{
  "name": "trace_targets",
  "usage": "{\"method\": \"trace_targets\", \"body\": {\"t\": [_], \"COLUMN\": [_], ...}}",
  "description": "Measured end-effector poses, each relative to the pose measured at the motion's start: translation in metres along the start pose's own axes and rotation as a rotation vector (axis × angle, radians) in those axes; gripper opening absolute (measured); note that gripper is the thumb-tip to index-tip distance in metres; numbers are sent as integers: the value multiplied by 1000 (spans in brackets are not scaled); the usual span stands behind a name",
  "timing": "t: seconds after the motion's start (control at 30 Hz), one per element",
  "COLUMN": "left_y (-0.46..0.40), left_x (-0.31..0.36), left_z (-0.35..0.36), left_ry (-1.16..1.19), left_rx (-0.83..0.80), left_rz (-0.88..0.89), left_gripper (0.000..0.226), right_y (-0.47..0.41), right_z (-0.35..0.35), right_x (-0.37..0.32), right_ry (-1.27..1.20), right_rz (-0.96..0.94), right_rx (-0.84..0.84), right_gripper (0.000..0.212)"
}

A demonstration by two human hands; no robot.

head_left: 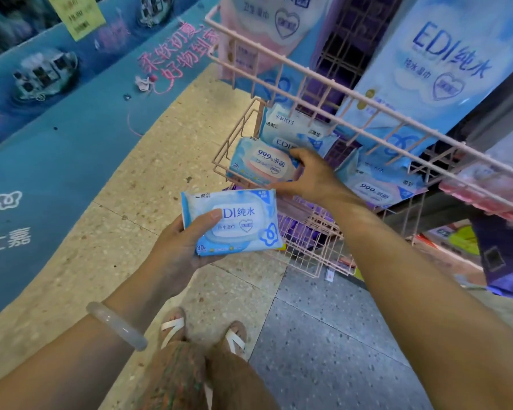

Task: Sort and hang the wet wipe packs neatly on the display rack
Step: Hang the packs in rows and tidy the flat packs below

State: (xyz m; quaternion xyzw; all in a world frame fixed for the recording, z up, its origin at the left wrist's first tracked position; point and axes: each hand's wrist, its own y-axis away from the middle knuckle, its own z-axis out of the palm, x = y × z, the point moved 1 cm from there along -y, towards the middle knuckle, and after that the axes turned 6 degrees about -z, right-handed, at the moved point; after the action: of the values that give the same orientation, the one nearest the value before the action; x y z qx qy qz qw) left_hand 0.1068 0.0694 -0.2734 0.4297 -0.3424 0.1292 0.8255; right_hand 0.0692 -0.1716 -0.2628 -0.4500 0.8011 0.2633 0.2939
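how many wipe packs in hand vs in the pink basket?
2 in hand: an EDI pack in the left hand, a 99.9% pack gripped by the right hand at the basket. At least 3 more inside; others may be hidden.

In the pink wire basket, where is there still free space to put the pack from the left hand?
Free: the basket's left front corner, beside the 99.9% pack gripped by the right hand. Crowded: the back, where EDI packs are stacked, and the right, where another 99.9% pack lies. The left hand holds the EDI pack.
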Motion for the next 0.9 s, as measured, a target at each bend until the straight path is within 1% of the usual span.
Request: {"method": "trace_targets", "body": {"t": [0.1, 0.17, 0.23, 0.3, 0.33, 0.4, 0.47, 0.53, 0.67, 0.77, 0.8, 0.83, 0.9], "left_y": [2, 3, 3, 3, 4, 4, 4, 3, 3, 1, 1, 0, 0], "left_x": [-2, -2, -2, -1, -1, 0, 1, 1, -1, -3, -4, -5, -7], "left_z": [-1, 0, 2, 2, 2, 2, 2, 3, 6, 9, 11, 13, 15], "left_ry": [19, 17, 17, 17, 16, 16, 20, 21, 5, 1, -2, -6, -14], "left_rx": [15, 20, 24, 36, 43, 51, 60, 65, 70, 68, 64, 61, 54], "left_rz": [-7, -9, -8, -6, -6, -3, -8, -12, -10, -13, -14, -14, -15], "left_gripper": [46, 48, 49, 49, 49, 49, 48, 46, 50, 51, 51, 50, 49], "right_y": [-2, -2, -4, -6, -6, -5, -5, -3, 5, 13, 16, 18, 21], "right_z": [-3, -3, 0, 5, 7, 10, 11, 10, 6, 8, 8, 8, 7], "right_x": [-1, -4, -7, -8, -8, -8, -8, -8, -9, -14, -15, -16, -17], "right_ry": [53, 48, 141, 236, 229, 138, 59, -6, -111, -139, -148, -164, -211], "right_rz": [30, 53, 71, 121, 156, 225, 250, 214, 86, -16, -27, -26, -2], "right_rx": [-52, -33, -7, 11, 29, 61, 62, 83, 204, 297, 305, 288, 217], "right_gripper": [82, 77, 78, 84, 87, 91, 92, 85, 67, 43, 38, 37, 40]}}
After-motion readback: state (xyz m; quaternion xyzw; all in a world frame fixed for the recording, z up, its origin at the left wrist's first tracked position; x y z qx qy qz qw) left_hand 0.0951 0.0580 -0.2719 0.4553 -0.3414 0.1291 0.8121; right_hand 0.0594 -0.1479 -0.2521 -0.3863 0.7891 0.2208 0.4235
